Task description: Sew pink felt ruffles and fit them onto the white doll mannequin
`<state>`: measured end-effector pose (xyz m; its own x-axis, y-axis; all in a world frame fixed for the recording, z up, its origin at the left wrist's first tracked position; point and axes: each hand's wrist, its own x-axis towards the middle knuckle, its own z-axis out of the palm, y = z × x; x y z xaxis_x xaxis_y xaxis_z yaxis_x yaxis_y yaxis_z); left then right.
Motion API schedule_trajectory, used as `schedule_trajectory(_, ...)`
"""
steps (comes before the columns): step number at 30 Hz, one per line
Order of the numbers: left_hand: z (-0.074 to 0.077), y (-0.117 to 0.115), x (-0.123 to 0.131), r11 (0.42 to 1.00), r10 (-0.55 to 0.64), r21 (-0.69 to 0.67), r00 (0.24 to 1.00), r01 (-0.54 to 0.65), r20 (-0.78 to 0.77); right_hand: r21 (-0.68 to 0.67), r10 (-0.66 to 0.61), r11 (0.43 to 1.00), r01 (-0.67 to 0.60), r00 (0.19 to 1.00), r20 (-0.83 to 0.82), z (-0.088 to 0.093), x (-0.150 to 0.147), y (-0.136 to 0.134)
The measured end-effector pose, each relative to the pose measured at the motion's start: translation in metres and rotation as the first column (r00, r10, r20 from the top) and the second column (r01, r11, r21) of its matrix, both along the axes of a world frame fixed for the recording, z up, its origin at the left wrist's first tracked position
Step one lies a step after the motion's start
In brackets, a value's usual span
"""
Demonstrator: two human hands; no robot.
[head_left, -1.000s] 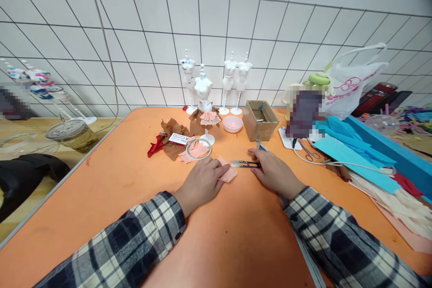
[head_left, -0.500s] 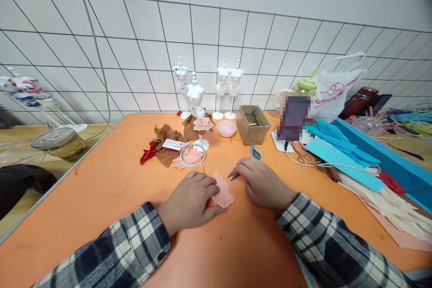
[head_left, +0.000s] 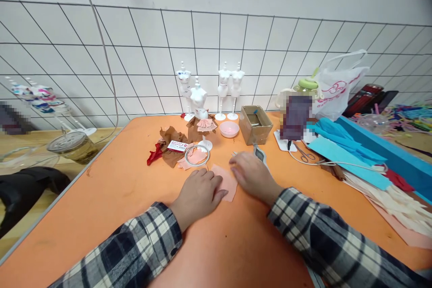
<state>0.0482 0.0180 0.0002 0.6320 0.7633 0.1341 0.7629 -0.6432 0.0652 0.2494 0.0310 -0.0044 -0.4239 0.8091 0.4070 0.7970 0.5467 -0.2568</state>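
Note:
A small piece of pink cloth [head_left: 229, 185] lies on the orange tabletop between my hands. My left hand [head_left: 200, 193] rests palm down at its left side, thumb apart, with thumb and forefinger pressing on the cloth. Just beyond its right edge, my right hand [head_left: 251, 174] is curled, slightly blurred, with thread snips [head_left: 234, 154] whose tip shows faintly past the fingers. A grey looped handle [head_left: 260, 153] shows behind this hand; whether it belongs to the snips I cannot tell. Past my left hand lies a round embroidery hoop [head_left: 197, 155] over pink scraps.
Brown scraps [head_left: 173, 137] and a white label [head_left: 177, 146] lie at the left. Behind stand small white mannequins [head_left: 198, 96], a pink bowl [head_left: 229, 129] and a cardboard box [head_left: 255, 125]. To the right are scissors [head_left: 306, 155], a cable and blue sheets [head_left: 351, 162].
My right hand has shifted left and away from me, and the snips' blades are now mostly hidden. The pink cloth lies flatter. My left thumb now rests on it. The view has tilted slightly.

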Motion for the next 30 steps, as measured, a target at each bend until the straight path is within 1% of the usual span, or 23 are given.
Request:
schedule_trajectory(1,-0.001,0.001,-0.001,1.0,0.013,-0.024,1.0,-0.013,0.014,-0.044,0.092,0.995,-0.092,0.996,0.015,0.001,-0.006,-0.012)
schedule_trajectory(3,-0.004,0.003,-0.005,0.997,0.032,-0.072,0.998,-0.029,0.048,-0.125,0.23,0.967,-0.222,0.972,0.052,0.001,-0.018,-0.031)
schedule_trajectory(5,-0.005,0.005,-0.008,0.994,0.057,-0.097,0.996,-0.05,0.07,-0.183,0.29,0.946,-0.266,0.95,0.115,-0.001,-0.024,-0.041)
schedule_trajectory(7,-0.004,0.008,-0.012,0.992,0.087,-0.096,0.994,-0.081,0.062,-0.224,0.315,0.935,-0.274,0.933,0.174,-0.001,-0.021,-0.041)
schedule_trajectory(9,-0.002,0.008,-0.014,0.992,0.104,-0.078,0.994,-0.101,0.035,-0.258,0.311,0.932,-0.252,0.925,0.217,0.003,-0.013,-0.036)
schedule_trajectory(10,-0.001,0.008,-0.014,0.992,0.105,-0.068,0.994,-0.104,0.02,-0.267,0.289,0.937,-0.223,0.928,0.237,0.006,-0.008,-0.034)
schedule_trajectory(12,0.001,0.006,-0.013,0.992,0.111,-0.056,0.994,-0.111,-0.01,-0.246,0.201,0.96,-0.135,0.942,0.269,0.012,-0.001,-0.031)
schedule_trajectory(14,0.002,0.003,-0.009,0.991,0.122,-0.051,0.992,-0.123,-0.034,-0.188,0.112,0.98,-0.062,0.958,0.265,0.015,0.0,-0.032)
schedule_trajectory(16,0.002,0.0,-0.007,0.99,0.132,-0.044,0.99,-0.134,-0.044,-0.156,0.103,0.985,-0.067,0.966,0.237,0.014,-0.004,-0.034)
schedule_trajectory(18,0.002,-0.001,-0.006,0.992,0.127,-0.018,0.992,-0.127,-0.022,-0.175,0.145,0.979,-0.108,0.965,0.22,0.009,-0.008,-0.034)
schedule_trajectory(20,0.002,-0.001,-0.007,0.997,0.08,0.013,0.996,-0.081,0.033,-0.217,0.177,0.967,-0.13,0.96,0.216,0.003,-0.009,-0.032)
schedule_trajectory(23,0.004,-0.002,-0.009,0.996,-0.087,0.008,0.99,0.087,0.115,-0.253,0.173,0.96,-0.117,0.962,0.211,-0.001,-0.007,-0.027)
schedule_trajectory(25,0.003,-0.004,-0.008,0.98,-0.194,-0.025,0.974,0.198,0.119,-0.258,0.17,0.959,-0.114,0.964,0.204,-0.001,-0.004,-0.026)
schedule_trajectory(26,0.002,-0.004,-0.008,0.972,-0.225,-0.039,0.969,0.23,0.106,-0.261,0.175,0.958,-0.119,0.964,0.201,0.0,-0.003,-0.026)
schedule_trajectory(28,0.0,-0.004,-0.006,0.969,-0.237,-0.056,0.969,0.241,0.067,-0.271,0.194,0.953,-0.134,0.959,0.208,0.003,0.0,-0.026)
schedule_trajectory(30,-0.002,-0.004,-0.005,0.974,-0.212,-0.069,0.976,0.215,0.044,-0.288,0.191,0.95,-0.119,0.953,0.234,0.005,0.003,-0.027)
